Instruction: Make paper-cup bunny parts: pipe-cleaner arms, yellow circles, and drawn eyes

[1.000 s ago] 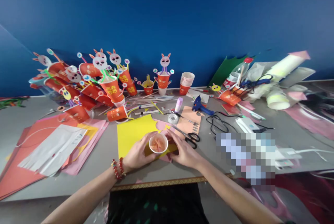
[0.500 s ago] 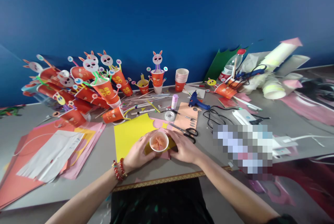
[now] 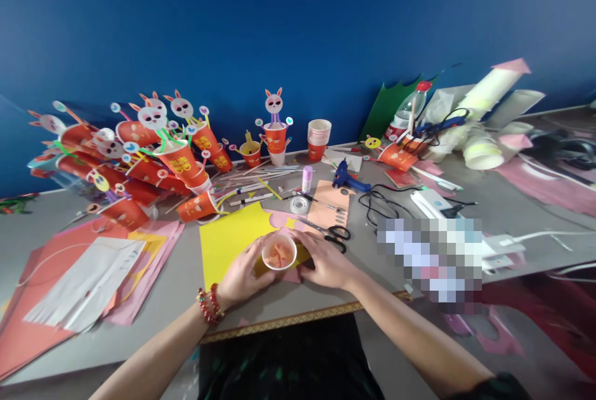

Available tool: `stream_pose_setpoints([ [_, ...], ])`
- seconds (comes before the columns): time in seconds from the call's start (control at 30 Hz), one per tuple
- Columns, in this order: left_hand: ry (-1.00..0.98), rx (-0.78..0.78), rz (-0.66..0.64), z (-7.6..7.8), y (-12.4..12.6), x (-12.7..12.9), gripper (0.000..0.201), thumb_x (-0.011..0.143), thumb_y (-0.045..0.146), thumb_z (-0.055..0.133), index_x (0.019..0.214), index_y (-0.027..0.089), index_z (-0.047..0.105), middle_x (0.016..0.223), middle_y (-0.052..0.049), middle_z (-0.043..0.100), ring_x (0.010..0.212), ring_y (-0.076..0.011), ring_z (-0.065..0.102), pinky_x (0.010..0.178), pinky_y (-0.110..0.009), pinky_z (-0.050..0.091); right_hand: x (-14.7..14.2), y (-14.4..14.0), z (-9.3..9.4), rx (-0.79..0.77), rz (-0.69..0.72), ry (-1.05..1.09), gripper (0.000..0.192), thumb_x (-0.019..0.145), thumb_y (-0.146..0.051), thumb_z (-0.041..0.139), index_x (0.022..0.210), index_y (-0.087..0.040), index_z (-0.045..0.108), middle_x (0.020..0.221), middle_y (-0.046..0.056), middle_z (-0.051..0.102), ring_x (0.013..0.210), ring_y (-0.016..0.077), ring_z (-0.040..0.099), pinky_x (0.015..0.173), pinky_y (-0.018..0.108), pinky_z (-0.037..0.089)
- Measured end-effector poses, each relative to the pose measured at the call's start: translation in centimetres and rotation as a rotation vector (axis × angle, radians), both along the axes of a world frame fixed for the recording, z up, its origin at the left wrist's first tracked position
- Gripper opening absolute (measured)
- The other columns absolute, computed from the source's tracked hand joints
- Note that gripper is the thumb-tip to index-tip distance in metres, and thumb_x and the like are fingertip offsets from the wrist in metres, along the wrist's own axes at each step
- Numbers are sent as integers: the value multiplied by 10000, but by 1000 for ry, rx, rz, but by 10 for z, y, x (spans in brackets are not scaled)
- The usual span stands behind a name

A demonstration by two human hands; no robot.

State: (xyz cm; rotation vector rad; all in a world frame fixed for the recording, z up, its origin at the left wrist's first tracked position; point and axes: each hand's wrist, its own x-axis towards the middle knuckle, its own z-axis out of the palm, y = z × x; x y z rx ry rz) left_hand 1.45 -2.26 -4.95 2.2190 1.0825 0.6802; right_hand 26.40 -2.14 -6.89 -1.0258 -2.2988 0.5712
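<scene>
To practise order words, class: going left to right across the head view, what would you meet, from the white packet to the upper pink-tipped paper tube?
White packet, red beaded bracelets, left hand, paper cup, right hand, red-capped bottle, upper pink-tipped paper tube.

**Paper-Craft Workspace**

Craft table (image 3: 167,304) seen from the wearer's place: rabbit-faced paper cups (image 3: 177,162) at eleven o'clock, scissors (image 3: 326,231) and blue glue gun (image 3: 350,179) at one, paper tubes (image 3: 488,88) at two. Edges blur; whether studio or classroom cannot be told.
</scene>
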Motion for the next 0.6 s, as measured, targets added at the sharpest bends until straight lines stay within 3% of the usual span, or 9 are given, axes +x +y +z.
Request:
stream_pose_setpoints([
  [0.37,-3,-3,-2,-7,0,-2,691,823,264,665,1445,246,366,1453,-96,519,1329,-275,508,1104,-440,441,0,0,-3,33,-3,9,897,730,-106,626,1518,-197,207,1397,146,562,1289,311,518,1042,449,465],
  [0.6,-8,-17,-19,-4,0,0,708,810,226,642,1453,249,347,1444,-105,522,1320,-289,509,1097,-469,439,0,1,-3,19,-1,0,883,726,-102,624,1512,-189,231,1381,144,574,1278,312,520,1032,446,478],
])
